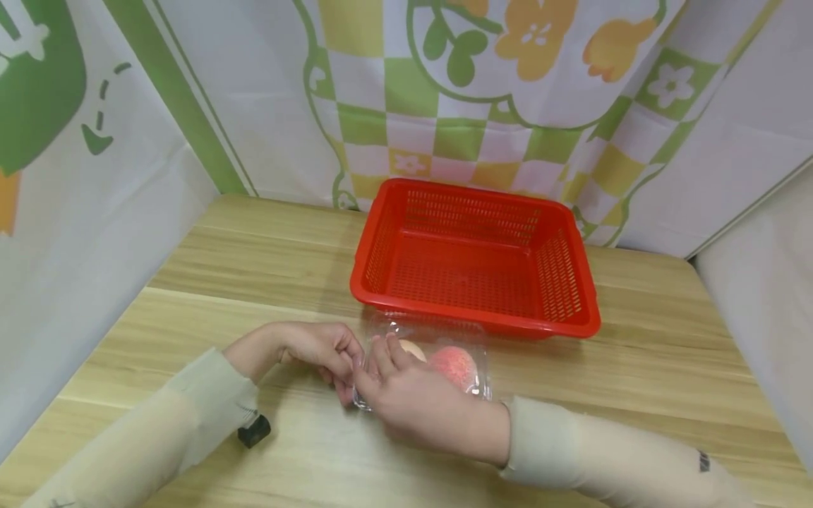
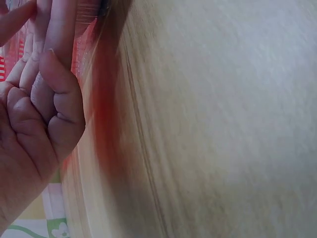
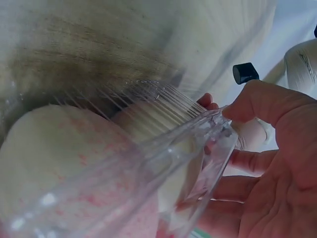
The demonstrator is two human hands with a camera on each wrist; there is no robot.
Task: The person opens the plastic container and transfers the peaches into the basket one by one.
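Note:
A clear plastic clamshell box [image 1: 438, 327] lies on the table in front of the basket. Inside it show a pinkish-red peach [image 1: 454, 365] and a paler one [image 1: 413, 349]; in the right wrist view a large peach [image 3: 69, 163] fills the left. My left hand [image 1: 322, 350] grips the box's left front corner with its fingertips. Across the top of the box reaches my right hand [image 1: 422, 396], its thumb [image 3: 247, 101] at the corner of the rim and its fingers over the lid, pinching the edge. Part of the box is hidden beneath this hand.
Right behind the box stands a red plastic basket [image 1: 466, 312] with slotted walls. A wooden table [image 1: 641, 374] extends to both sides. Patterned cloth [image 1: 413, 92] hangs behind it, with pale walls left and right. A small black block [image 1: 255, 431] sits at the left wrist.

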